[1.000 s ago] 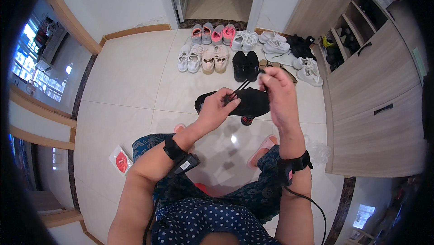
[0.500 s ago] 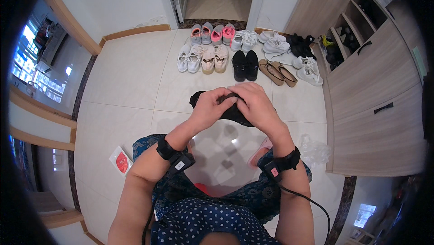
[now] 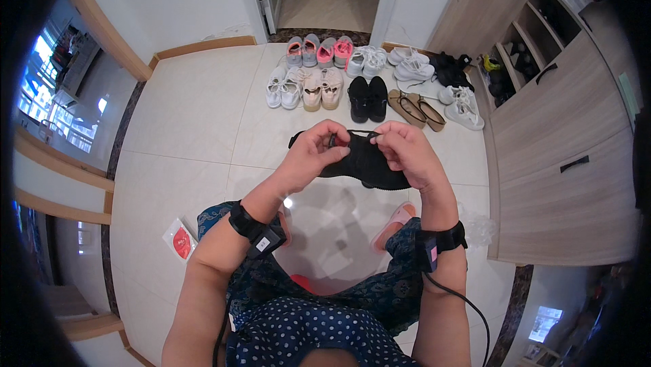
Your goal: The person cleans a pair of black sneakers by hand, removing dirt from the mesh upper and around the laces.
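Observation:
A black shoe [image 3: 366, 164] with a ridged sole edge is held sideways above the floor, between my two hands. My left hand [image 3: 315, 152] is closed at the shoe's upper edge, thumb and fingers pinching a dark lace; part of the shoe's left end shows behind this hand. A short stretch of black shoelace [image 3: 361, 132] spans the gap between my hands. At its other end, the fingertips of my right hand [image 3: 409, 153] pinch the lace over the right part of the shoe. My palms hide how the shoe's weight is borne.
Several pairs of shoes stand in rows ahead, among them black shoes [image 3: 368, 99] and tan flats [image 3: 417, 109]. A wooden shoe cabinet [image 3: 563, 157] with one open door stands right. A clear plastic bag [image 3: 477, 225] lies beside it; a red-and-white packet [image 3: 181, 239] lies left.
My hands have moved apart, the right one going rightward. More of the shoe's side now shows, and a length of lace has come into view between my fingers.

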The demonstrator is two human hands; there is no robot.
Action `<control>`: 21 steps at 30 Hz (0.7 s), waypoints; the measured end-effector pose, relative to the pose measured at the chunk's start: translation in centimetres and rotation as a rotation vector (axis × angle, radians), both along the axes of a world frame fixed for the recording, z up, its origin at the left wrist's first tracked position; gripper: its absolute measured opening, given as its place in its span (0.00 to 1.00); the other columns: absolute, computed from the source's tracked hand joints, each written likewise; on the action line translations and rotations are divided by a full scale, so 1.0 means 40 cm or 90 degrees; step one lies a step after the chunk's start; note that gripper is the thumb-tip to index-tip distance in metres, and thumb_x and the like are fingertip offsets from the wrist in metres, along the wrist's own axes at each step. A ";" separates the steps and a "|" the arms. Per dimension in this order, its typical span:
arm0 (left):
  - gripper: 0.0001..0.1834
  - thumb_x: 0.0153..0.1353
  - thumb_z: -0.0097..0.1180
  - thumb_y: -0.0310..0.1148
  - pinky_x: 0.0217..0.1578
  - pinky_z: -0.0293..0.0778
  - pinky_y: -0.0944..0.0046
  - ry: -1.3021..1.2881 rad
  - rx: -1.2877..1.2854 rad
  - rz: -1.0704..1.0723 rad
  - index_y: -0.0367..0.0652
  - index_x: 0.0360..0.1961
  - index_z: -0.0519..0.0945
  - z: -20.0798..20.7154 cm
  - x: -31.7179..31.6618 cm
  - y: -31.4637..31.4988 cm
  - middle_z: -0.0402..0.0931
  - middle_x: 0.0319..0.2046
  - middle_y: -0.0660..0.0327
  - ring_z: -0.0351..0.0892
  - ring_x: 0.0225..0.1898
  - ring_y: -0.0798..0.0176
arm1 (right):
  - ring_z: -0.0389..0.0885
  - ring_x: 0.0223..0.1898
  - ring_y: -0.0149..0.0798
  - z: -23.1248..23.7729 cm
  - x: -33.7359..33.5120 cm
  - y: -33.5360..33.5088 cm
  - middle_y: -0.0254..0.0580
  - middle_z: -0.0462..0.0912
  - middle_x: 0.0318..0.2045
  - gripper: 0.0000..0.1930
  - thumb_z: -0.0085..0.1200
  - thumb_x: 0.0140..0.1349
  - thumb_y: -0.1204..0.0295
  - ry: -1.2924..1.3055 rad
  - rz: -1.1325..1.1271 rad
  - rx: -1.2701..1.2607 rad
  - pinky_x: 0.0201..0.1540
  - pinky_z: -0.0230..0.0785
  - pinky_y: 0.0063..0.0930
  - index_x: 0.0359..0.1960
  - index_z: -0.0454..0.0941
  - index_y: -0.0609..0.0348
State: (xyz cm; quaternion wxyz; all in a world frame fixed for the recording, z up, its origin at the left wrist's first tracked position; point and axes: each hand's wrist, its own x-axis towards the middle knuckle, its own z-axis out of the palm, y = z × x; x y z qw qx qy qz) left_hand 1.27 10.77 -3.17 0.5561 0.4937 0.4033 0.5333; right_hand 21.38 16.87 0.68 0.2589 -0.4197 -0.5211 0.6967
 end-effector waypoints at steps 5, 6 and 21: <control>0.08 0.58 0.48 0.24 0.36 0.66 0.76 0.071 -0.061 -0.075 0.40 0.25 0.79 0.014 -0.008 -0.006 0.76 0.29 0.68 0.71 0.30 0.75 | 0.58 0.18 0.16 0.009 0.008 0.000 0.23 0.66 0.19 0.06 0.52 0.61 0.69 0.155 -0.015 -0.074 0.17 0.47 0.12 0.33 0.77 0.57; 0.09 0.59 0.48 0.27 0.35 0.66 0.75 0.060 -0.108 -0.073 0.39 0.27 0.79 0.007 -0.006 -0.006 0.76 0.29 0.68 0.71 0.30 0.74 | 0.58 0.18 0.16 0.012 0.003 -0.006 0.23 0.66 0.19 0.06 0.52 0.61 0.69 0.155 -0.016 -0.074 0.17 0.47 0.12 0.33 0.77 0.57; 0.11 0.61 0.57 0.35 0.33 0.72 0.72 -0.191 -0.217 -0.016 0.37 0.37 0.80 0.007 -0.021 0.002 0.79 0.31 0.63 0.77 0.31 0.72 | 0.79 0.29 0.48 0.006 -0.088 -0.117 0.49 0.80 0.29 0.07 0.56 0.56 0.75 -0.090 0.046 0.583 0.33 0.71 0.31 0.36 0.79 0.64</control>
